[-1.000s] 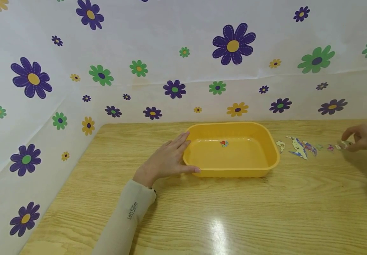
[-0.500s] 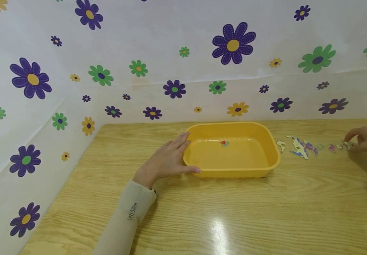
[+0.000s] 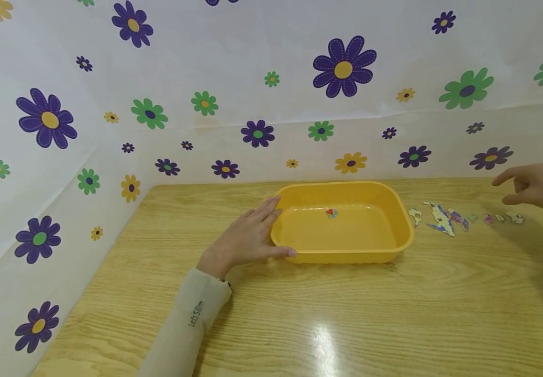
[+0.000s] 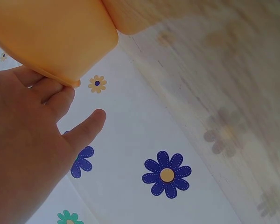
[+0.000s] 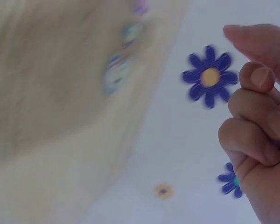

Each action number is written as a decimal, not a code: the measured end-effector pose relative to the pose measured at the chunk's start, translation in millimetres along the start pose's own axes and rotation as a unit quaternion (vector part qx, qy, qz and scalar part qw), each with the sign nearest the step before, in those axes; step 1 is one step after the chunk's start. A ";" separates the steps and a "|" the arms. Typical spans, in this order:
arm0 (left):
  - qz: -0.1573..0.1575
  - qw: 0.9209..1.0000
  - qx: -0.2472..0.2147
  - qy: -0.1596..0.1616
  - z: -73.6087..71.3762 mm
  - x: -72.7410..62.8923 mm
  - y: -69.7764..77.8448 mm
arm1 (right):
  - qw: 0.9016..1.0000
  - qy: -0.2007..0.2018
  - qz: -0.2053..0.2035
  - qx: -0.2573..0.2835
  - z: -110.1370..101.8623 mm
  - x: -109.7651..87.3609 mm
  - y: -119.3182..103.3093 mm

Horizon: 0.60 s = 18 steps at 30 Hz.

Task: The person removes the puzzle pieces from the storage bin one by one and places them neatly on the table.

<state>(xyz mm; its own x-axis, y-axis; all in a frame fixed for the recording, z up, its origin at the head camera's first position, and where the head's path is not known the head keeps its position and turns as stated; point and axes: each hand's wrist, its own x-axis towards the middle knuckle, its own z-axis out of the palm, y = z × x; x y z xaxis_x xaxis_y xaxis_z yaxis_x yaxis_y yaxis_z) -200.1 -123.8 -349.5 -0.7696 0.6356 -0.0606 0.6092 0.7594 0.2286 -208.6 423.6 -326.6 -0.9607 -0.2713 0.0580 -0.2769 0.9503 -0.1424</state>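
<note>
My left hand [image 3: 243, 238] rests at the left end of a yellow plastic basin [image 3: 342, 256]. Its fairly straight fingers touch the rim, while the thumb reaches along the front side. In the left wrist view, fingertips meet the rim of the basin [image 4: 56, 46]. A small red and blue picture piece [image 3: 331, 213] lies on the basin floor. My right hand [image 3: 537, 187] is raised over the table at far right, holding nothing, index finger and thumb apart. Below it, a pale flat cutout [image 3: 515, 218] ends a row of irregular printed cutouts, among them a large cream and blue one [image 3: 442, 219].
The wooden table [image 3: 346, 309] meets a white flower-printed sheet [image 3: 233, 52] at the back and left. Between the basin's right end and my right hand lie several smaller cutouts, including a purple one [image 3: 458, 219] and a pink one [image 3: 488, 219].
My right hand has let go of the pale cutout at the row's right end and risen away from the table. The left hand and basin have stayed in place.
</note>
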 end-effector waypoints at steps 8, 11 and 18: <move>0.003 1.000 0.003 0.000 -0.1 -1.8 0.1 | 0.999 0.020 -0.009 0.037 -12.5 21.1 -33.0; 0.004 1.000 0.002 0.002 -0.1 -1.9 0.4 | 0.998 0.023 -0.020 0.055 -15.9 29.3 -45.8; -0.002 1.000 -0.004 -0.003 0.3 -1.2 -0.2 | 0.995 0.026 -0.062 0.074 -23.1 47.2 -76.7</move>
<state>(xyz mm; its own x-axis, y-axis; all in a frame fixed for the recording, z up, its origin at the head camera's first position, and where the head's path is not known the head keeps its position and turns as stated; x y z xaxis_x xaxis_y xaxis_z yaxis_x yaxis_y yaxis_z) -199.3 -124.7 -349.8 -0.7712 0.6330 -0.0669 0.6041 0.7610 0.2364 -232.3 341.5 -290.1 -0.9177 -0.3734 0.1355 -0.3969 0.8757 -0.2751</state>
